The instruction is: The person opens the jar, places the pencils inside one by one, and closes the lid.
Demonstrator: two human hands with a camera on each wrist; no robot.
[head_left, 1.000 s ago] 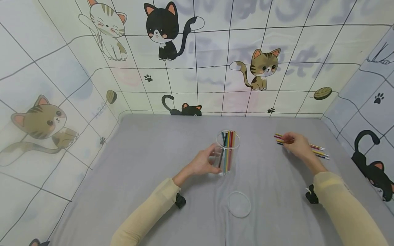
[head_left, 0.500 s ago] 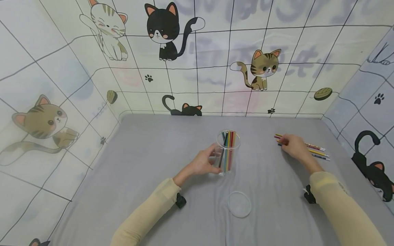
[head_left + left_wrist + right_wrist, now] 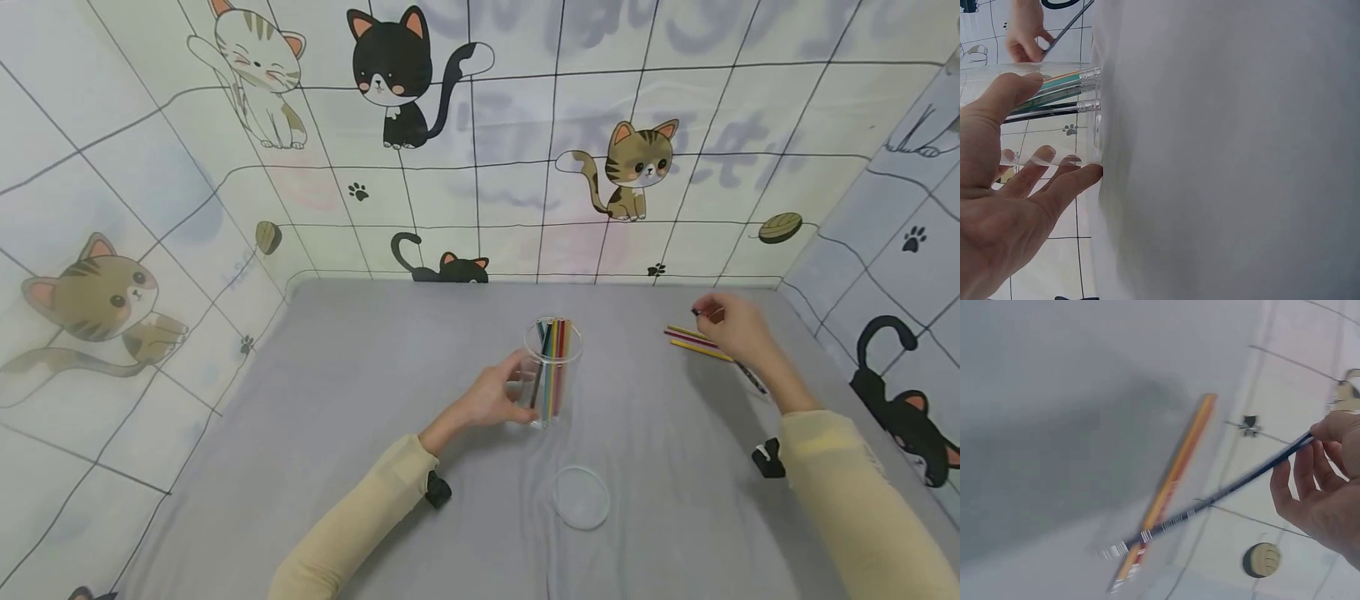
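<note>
My left hand (image 3: 491, 396) grips a clear cup (image 3: 531, 387) from its left side, thumb and fingers around the wall. Several colored pencils (image 3: 558, 358) stand upright in it, their silver-tipped ends down at the base (image 3: 1096, 134) in the left wrist view. My right hand (image 3: 738, 333) is raised at the right, pinching a dark blue pencil (image 3: 1210, 501) near one end between thumb and fingers. Its other end slants down over the loose pencils (image 3: 693, 342), yellow and red ones lying on the grey cloth below the hand.
A clear round lid or ring (image 3: 582, 498) lies flat on the grey cloth (image 3: 420, 350) in front of the cup. Cat-printed walls (image 3: 510, 192) enclose the back and both sides.
My right hand has picked the dark blue pencil off the pile and lifted it up and slightly back. The loose pencils have shifted. My left hand and the cup stay put.
</note>
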